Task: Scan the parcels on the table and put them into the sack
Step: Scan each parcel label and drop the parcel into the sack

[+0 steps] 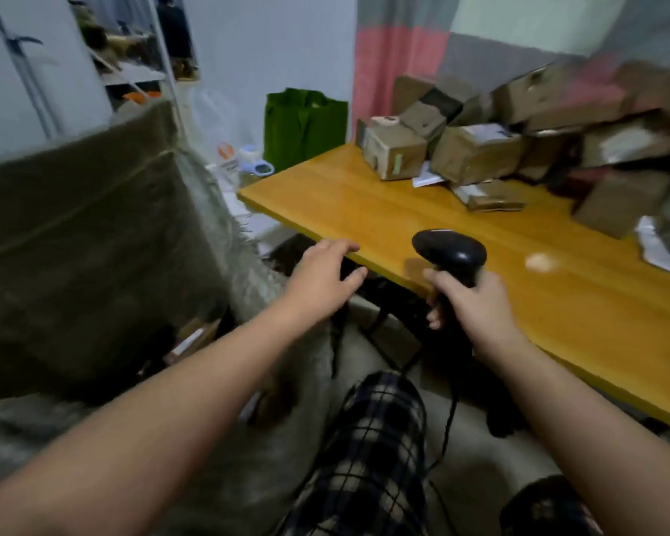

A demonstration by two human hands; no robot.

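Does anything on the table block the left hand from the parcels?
Nothing visible. Bare tabletop lies between the left hand and the nearest parcel; the scanner, gripped by the right hand, is off to the side.

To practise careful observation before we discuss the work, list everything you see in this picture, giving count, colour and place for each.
table: one, yellow wood, centre right
parcels: many, count unclear in the blur, brown cardboard, piled on the table's far right
scanner: one, black, held above the table's near edge
sack: one, grey-white woven, left of the table
bag: one, green, behind the table's far end
left hand: fingertips at the table's near edge
right hand: grips the scanner's handle
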